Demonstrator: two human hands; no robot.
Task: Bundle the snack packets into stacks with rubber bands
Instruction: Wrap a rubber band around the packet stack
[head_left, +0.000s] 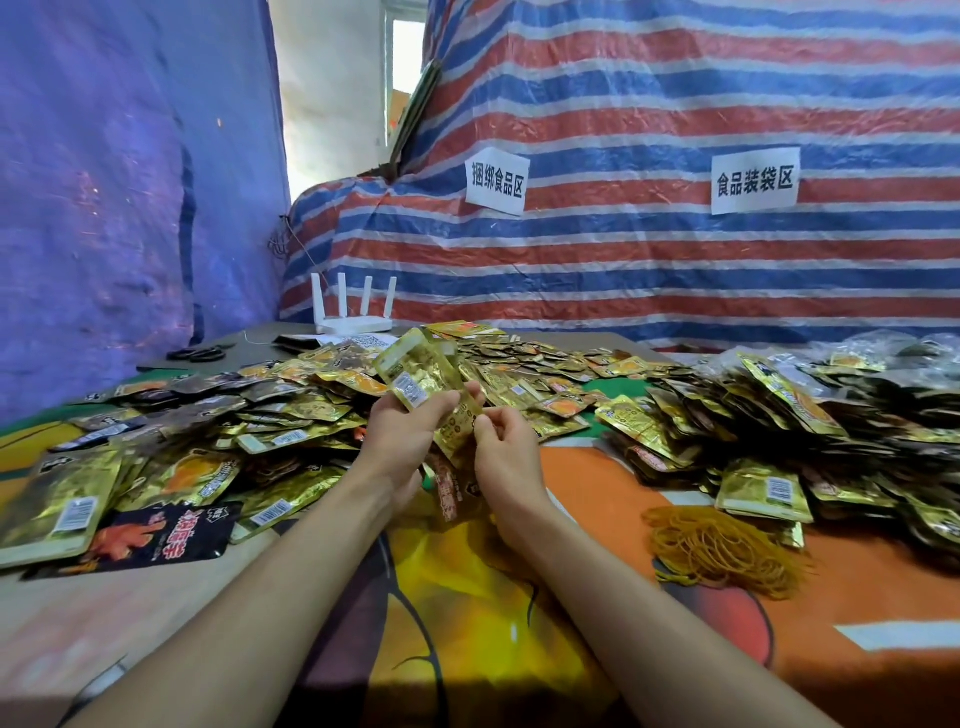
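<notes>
Wrapped round a thin stack of snack packets (418, 371), the left hand (410, 428) holds it while the right hand (506, 454) pinches its right edge. Raised left of the rubber bands (719, 548), it stands on end, top leaning left and away, gold foil backs with white barcode labels showing. Beyond the bands lie heaped loose packets (519, 358).

Two white paper signs on the striped tarp (623, 270) — the left sign (497, 181) reads 捆绑食品区, the right sign (755, 180) reads 食品装袋区. Print on the snack packets (415, 371) is too blurred to read.
</notes>
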